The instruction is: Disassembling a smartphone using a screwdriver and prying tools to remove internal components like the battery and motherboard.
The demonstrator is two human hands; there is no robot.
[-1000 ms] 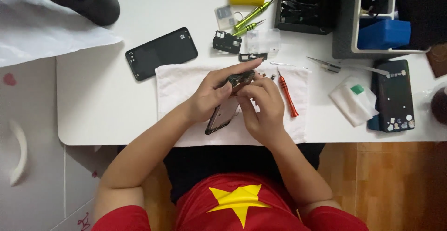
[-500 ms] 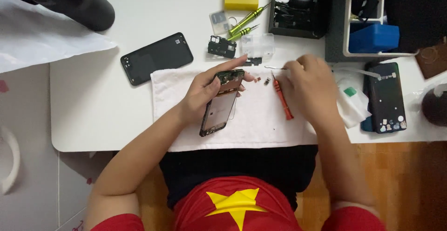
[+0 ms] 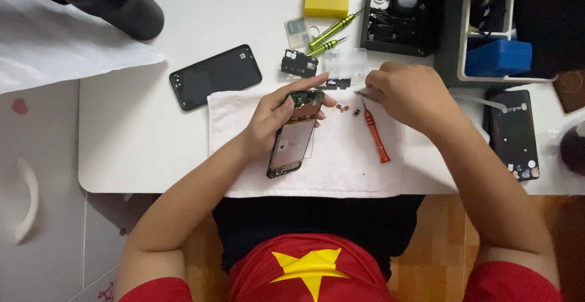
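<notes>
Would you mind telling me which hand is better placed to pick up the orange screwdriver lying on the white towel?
Right. The right hand is free, just above the orange screwdriver; the left hand grips the opened phone.

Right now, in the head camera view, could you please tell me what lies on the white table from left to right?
Black phone back cover → left hand holding the opened phone → orange-handled screwdriver on the white cloth → right hand → second dark phone body at the right edge.

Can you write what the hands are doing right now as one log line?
left hand: holds opened black phone over white cloth | right hand: grips thin metal tool | orange screwdriver: on cloth
</notes>
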